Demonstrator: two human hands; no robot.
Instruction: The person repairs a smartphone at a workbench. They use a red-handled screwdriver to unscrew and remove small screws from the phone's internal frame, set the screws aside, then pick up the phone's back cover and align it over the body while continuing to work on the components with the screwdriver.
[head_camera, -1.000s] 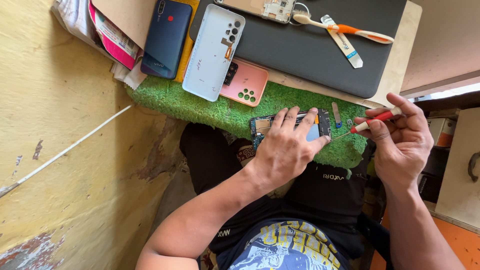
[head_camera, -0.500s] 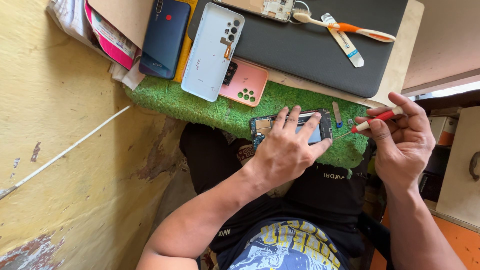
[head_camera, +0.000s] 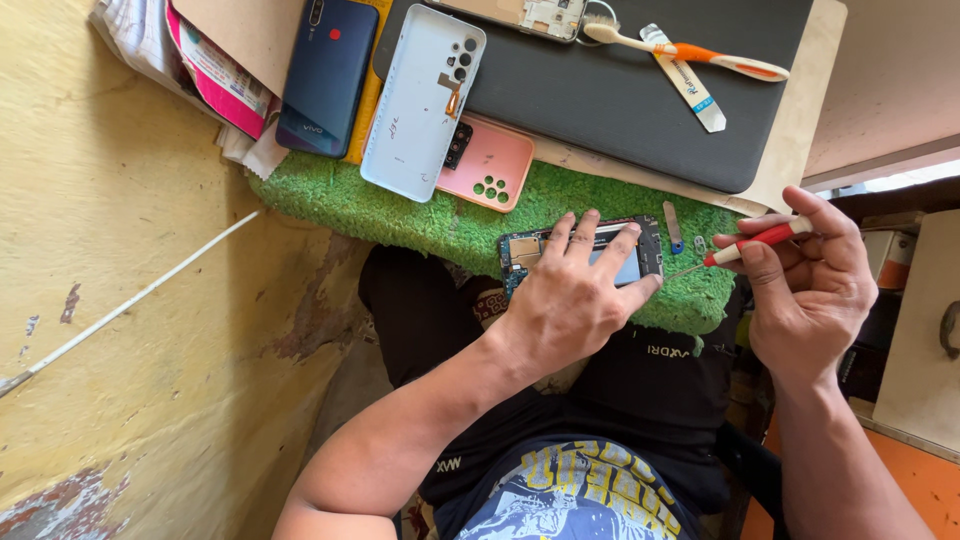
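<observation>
The left hand lies with spread fingers pressing the opened phone onto the green mat. The right hand pinches a red screwdriver, its tip seemingly beside the phone's edge.

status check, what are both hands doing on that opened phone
Left hand pressing down on opened phone on green mat. Right hand gripping red screwdriver, tip near phone's edge. Nothing between them.

a small phone repair spot: an opened phone lies on a green mat, loose back covers and phones crowd the table, with a toothbrush and a red screwdriver at hand.
</observation>
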